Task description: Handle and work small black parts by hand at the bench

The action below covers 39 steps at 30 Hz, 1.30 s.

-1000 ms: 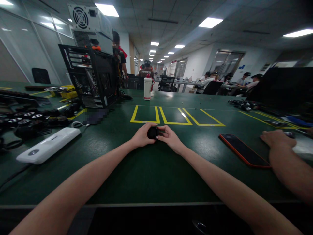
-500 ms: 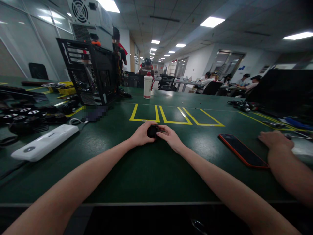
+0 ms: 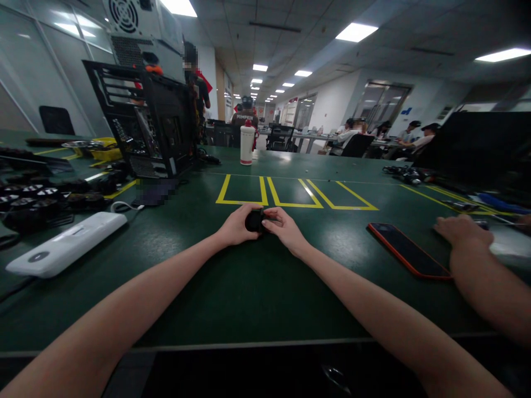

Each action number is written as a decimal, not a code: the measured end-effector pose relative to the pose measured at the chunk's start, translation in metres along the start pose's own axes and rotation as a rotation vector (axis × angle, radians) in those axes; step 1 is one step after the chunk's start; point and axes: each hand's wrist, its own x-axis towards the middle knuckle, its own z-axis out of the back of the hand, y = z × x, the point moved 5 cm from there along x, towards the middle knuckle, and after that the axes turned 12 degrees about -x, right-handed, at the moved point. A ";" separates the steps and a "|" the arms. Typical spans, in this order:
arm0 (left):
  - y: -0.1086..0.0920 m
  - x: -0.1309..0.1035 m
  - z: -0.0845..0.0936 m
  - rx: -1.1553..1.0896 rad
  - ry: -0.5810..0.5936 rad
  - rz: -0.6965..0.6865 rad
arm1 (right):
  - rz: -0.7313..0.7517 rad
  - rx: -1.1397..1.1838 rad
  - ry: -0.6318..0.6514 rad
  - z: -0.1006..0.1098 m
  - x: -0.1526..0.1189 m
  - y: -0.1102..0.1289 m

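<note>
A small round black object (image 3: 253,220) is held between my two hands above the green table (image 3: 249,287). My left hand (image 3: 238,225) curls round its left side, thumb below and fingers above. The fingertips of my right hand (image 3: 282,225) pinch its right edge. What exactly the object is cannot be made out. Just beyond my hands lie yellow tape outlines (image 3: 290,205) on the table.
At the left are a white power strip (image 3: 68,243), an open black computer case (image 3: 153,121) and several dark parts. A white bottle (image 3: 246,145) stands behind. At the right lie an orange-edged phone (image 3: 409,250) and another person's hand (image 3: 464,229).
The view has shifted slightly. Both of my hands stay around the black object, with the right fingertips a little differently placed on its edge.
</note>
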 end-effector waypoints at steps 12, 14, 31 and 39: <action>0.000 0.000 0.000 -0.011 -0.008 -0.014 | 0.037 0.022 0.034 0.000 -0.005 0.003; 0.001 0.000 0.000 -0.006 -0.008 -0.012 | 0.018 0.006 0.010 0.001 -0.004 0.002; 0.002 -0.001 -0.001 -0.009 0.001 -0.001 | 0.037 0.044 0.052 -0.002 -0.004 0.002; 0.002 0.000 -0.001 -0.002 0.002 -0.009 | -0.008 -0.014 0.014 -0.001 0.000 -0.001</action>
